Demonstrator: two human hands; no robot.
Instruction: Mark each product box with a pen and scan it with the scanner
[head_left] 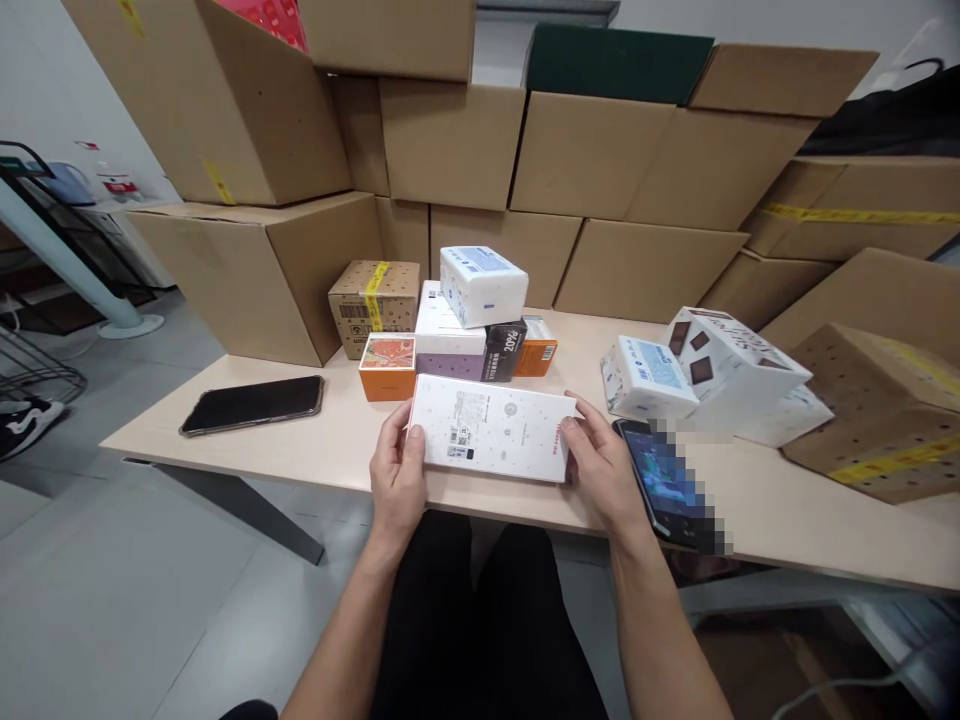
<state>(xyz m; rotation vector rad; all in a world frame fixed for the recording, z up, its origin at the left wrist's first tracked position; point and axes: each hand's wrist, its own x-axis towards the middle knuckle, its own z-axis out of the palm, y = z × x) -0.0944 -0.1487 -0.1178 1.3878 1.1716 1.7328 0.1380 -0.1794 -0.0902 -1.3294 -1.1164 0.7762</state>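
A flat white box (491, 430) with small printed marks, a QR code and red lettering is held level near the front edge of the table. My left hand (397, 465) grips its left end, thumb on top. At the right end my right hand (600, 465) grips it the same way. Just behind it stand a small orange box (388, 368), a white and purple box (450, 345), a dark box (504, 350) and another orange box (538, 347). A white wrapped pack (484, 287) rests on top of the group.
A phone (253, 405) lies on the left of the table (330, 450). Right of my hand lies a device with a lit screen (664, 475), partly blurred. White packs (649, 378) and a taped carton (885, 410) stand on the right. Stacked cardboard boxes (450, 145) line the back.
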